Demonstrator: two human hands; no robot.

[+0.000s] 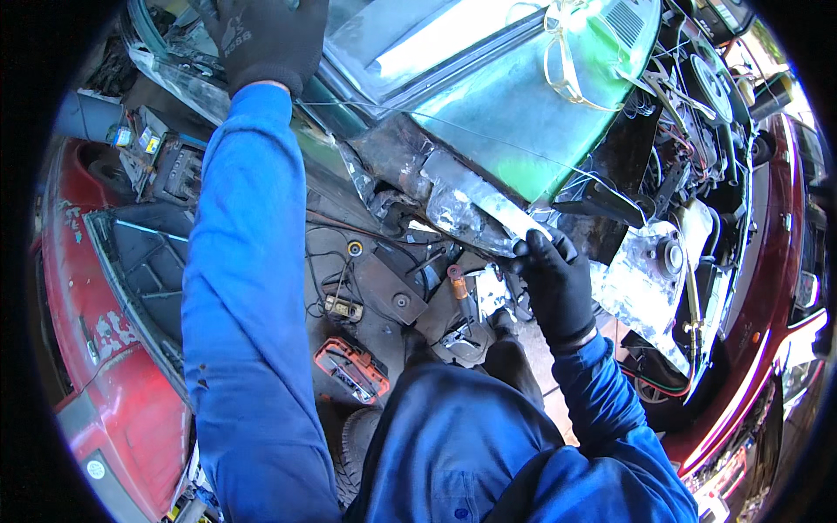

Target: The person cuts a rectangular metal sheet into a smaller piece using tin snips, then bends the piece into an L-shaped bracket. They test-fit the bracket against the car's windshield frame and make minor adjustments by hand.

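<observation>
My right hand (555, 283), in a black glove, pinches the near end of a flat, pale metal strip (513, 214). The strip lies along the worn bare-metal body panel (459, 193) beside the green cowl (514, 131) of a car. My left hand (272, 39), also in a black glove, is stretched far forward at the top edge, over the car's door-opening frame beside the windscreen (418, 48). Its fingers are mostly cut off by the picture edge, so I cannot tell what they touch.
An open orange case (351, 370), an orange-and-grey tool (459, 288), locking pliers (460, 338) and cables lie on the floor near my feet. Red vehicles stand at left (122, 383) and right (758, 340). A thin wire (488, 131) crosses the cowl; the engine bay (689, 148) is exposed.
</observation>
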